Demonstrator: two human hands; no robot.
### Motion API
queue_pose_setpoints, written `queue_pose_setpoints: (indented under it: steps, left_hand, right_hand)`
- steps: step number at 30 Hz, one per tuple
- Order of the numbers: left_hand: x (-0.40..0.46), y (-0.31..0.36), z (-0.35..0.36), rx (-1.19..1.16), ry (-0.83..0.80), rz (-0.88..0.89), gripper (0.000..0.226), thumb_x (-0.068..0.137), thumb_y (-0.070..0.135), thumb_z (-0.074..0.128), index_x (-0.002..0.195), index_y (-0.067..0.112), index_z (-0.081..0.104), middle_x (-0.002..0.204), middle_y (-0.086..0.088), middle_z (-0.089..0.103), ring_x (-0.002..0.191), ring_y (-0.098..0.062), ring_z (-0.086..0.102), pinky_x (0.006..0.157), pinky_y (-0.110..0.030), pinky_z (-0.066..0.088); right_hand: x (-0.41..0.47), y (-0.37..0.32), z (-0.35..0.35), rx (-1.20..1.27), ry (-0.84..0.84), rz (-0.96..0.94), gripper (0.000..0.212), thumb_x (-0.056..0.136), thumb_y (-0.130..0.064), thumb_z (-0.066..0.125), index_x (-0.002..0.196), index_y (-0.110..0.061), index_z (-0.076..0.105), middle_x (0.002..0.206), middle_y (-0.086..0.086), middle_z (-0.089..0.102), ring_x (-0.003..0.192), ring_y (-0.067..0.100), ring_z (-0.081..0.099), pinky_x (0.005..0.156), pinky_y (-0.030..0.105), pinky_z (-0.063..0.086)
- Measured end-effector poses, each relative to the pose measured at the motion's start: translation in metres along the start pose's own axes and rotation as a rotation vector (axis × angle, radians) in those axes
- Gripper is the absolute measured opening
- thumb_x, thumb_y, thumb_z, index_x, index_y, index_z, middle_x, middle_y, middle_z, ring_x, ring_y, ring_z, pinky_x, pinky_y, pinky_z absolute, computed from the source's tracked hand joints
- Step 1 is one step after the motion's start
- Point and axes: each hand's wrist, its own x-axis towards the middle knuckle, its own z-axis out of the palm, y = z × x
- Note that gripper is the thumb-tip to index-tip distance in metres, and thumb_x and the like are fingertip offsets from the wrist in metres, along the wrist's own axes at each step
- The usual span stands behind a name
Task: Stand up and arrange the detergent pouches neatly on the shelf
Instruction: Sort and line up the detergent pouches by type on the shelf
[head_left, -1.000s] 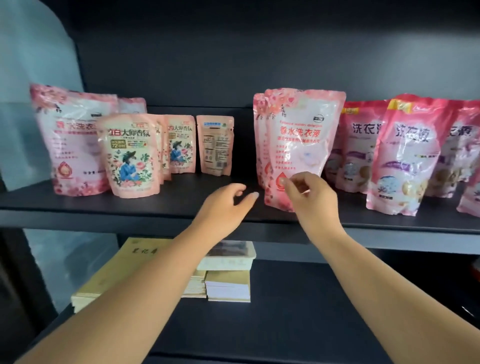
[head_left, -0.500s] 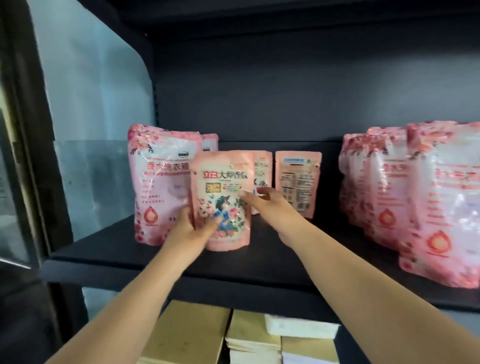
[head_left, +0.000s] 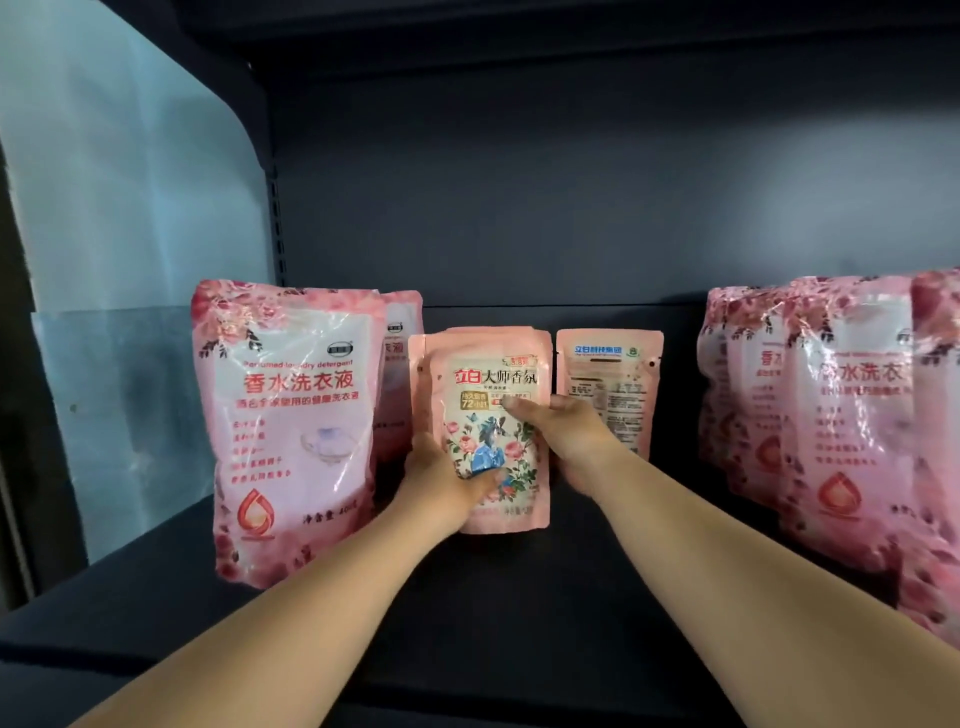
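Nearest the front edge of the dark matte shelf (head_left: 519, 597) the board is bare, and both forearms reach across it toward the middle. The left hand (head_left: 441, 480) grips the lower left corner of the small peach-pink floral detergent pouch with a figure in blue on its label (head_left: 491, 431), thumb across the front; the right hand (head_left: 566, 436) holds its right edge, fingers (head_left: 511, 402) pressing flat on the label and the rest curled behind. The pouch stands upright at mid-depth, squeezed against more small pouches of the same kind (head_left: 426, 374) stacked just behind it. These soft, glossy packs look liable to slide: my judgement is that a push too high on the front one could topple the whole stack backward, or let the film slip out of the fingers. Just to the right stands a small pink pouch turned back-side out, showing its printed panel (head_left: 610, 384), and the right wrist is near enough to knock it over. To the left, the large pale pink rose-printed detergent pouch (head_left: 293, 426) stands close to the front edge, touching or nearly touching the left wrist; a sideways nudge could tip it off the shelf. At the right end, a row of large pink rose-printed pouches (head_left: 831, 410) leans well apart from the hands.
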Motion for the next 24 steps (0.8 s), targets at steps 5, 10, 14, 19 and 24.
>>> queue_pose_setpoints:
  steps: [5, 10, 14, 19, 24]
  left_hand:
    - [0.022, -0.002, 0.017, 0.057, 0.071, 0.063, 0.063, 0.077, 0.026, 0.073, 0.121, 0.007, 0.031, 0.125, -0.011, 0.046, 0.110, -0.024, 0.051, 0.089, -0.035, 0.047]
    - [0.038, -0.009, 0.023, 0.104, 0.140, 0.044, 0.061, 0.079, 0.030, 0.070, 0.119, 0.005, 0.031, 0.127, -0.013, 0.044, 0.113, -0.029, 0.049, 0.090, -0.041, 0.047]
    - [0.048, -0.011, 0.027, 0.052, 0.173, 0.020, 0.059, 0.080, 0.026, 0.069, 0.119, 0.003, 0.031, 0.128, -0.016, 0.044, 0.113, -0.031, 0.049, 0.085, -0.037, 0.043]
    - [0.055, -0.020, 0.023, -0.040, 0.178, -0.003, 0.061, 0.080, 0.025, 0.070, 0.122, 0.004, 0.031, 0.125, -0.015, 0.049, 0.112, -0.030, 0.051, 0.083, -0.035, 0.043]
    - [0.053, -0.020, 0.022, -0.067, 0.163, -0.076, 0.071, 0.074, 0.033, 0.074, 0.124, 0.010, 0.030, 0.125, -0.010, 0.050, 0.112, -0.030, 0.053, 0.085, -0.036, 0.046]
  right_hand:
    - [0.015, 0.004, -0.009, -0.115, 0.005, -0.028, 0.028, 0.086, -0.031, 0.064, 0.105, -0.011, 0.060, 0.096, -0.002, 0.065, 0.067, 0.001, 0.054, 0.045, 0.009, 0.039]
    - [0.033, 0.010, -0.039, -0.405, 0.356, -0.388, 0.030, 0.088, -0.030, 0.061, 0.113, -0.014, 0.061, 0.116, 0.002, 0.060, 0.083, 0.004, 0.053, 0.066, 0.010, 0.040]
    - [0.038, 0.018, -0.074, -0.409, 0.797, -0.485, 0.054, 0.082, -0.026, 0.068, 0.129, -0.012, 0.046, 0.134, 0.007, 0.042, 0.124, 0.021, 0.042, 0.104, 0.030, 0.035]
    - [0.050, 0.035, -0.078, -0.066, 0.524, -0.053, 0.053, 0.080, -0.036, 0.069, 0.125, -0.020, 0.046, 0.127, 0.004, 0.055, 0.113, 0.026, 0.057, 0.092, 0.050, 0.050]
    - [0.046, 0.037, -0.081, 0.003, 0.496, -0.102, 0.019, 0.084, -0.027, 0.066, 0.100, -0.020, 0.058, 0.103, 0.002, 0.066, 0.088, 0.020, 0.064, 0.071, 0.038, 0.055]
